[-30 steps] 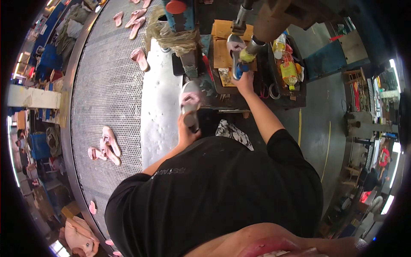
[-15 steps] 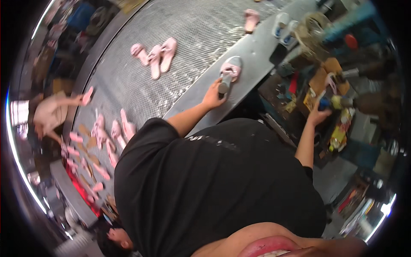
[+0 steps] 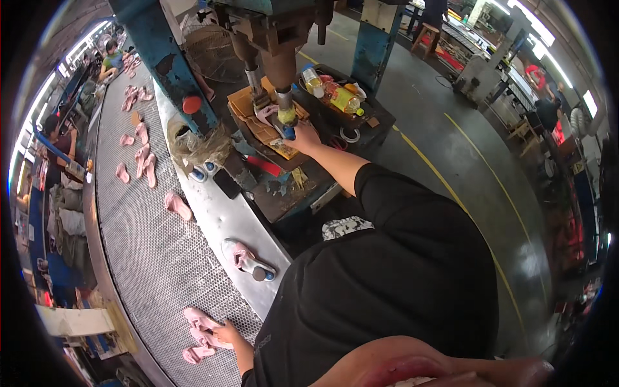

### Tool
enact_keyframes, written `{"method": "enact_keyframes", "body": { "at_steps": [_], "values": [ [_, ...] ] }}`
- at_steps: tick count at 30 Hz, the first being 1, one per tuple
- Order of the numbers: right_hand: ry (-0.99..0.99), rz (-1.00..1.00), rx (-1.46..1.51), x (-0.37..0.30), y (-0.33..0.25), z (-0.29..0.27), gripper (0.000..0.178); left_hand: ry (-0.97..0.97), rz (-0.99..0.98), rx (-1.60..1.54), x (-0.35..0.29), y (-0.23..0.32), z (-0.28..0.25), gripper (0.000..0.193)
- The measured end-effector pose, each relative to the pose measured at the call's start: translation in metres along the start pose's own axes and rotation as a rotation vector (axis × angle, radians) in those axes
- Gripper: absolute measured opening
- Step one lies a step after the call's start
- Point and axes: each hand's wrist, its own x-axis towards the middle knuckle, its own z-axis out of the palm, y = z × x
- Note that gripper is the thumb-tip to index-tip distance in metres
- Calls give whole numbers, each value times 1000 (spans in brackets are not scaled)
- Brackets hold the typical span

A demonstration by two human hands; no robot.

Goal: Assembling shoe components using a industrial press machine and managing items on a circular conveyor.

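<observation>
Pink sandals (image 3: 200, 329) lie on mesh conveyor (image 3: 155, 258), lower left; left hand (image 3: 225, 333) rests on them, fingers hidden, grip unclear. Likely light, soft, bendy foam: pinch at sole edge. Right hand (image 3: 303, 137) curled round press handle (image 3: 285, 119), fingers together

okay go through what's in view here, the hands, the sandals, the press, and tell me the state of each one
Right hand: closed on a small blue-and-yellow piece under the press head.
Left hand: resting on pink sandal pieces on the mesh conveyor.
Grey sole with pink strap: lying flat, untouched.
Yellow bottle: lying on its side.
</observation>
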Motion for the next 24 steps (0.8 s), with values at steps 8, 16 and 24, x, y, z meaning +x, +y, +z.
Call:
{"method": "enact_keyframes", "body": {
  "at_steps": [8,16,24],
  "values": [
    [222,-23,177,-58,-6,23,82,-114,-223,-241,13,38,-17,32],
    [7,85,397,-188,-51,2,65,-878,-183,-2448,-74,80,-83,22],
    [-206,-282,823,-209,-141,17,72,-1746,100,-2013,-152,276,-166,46]
  ]
}}
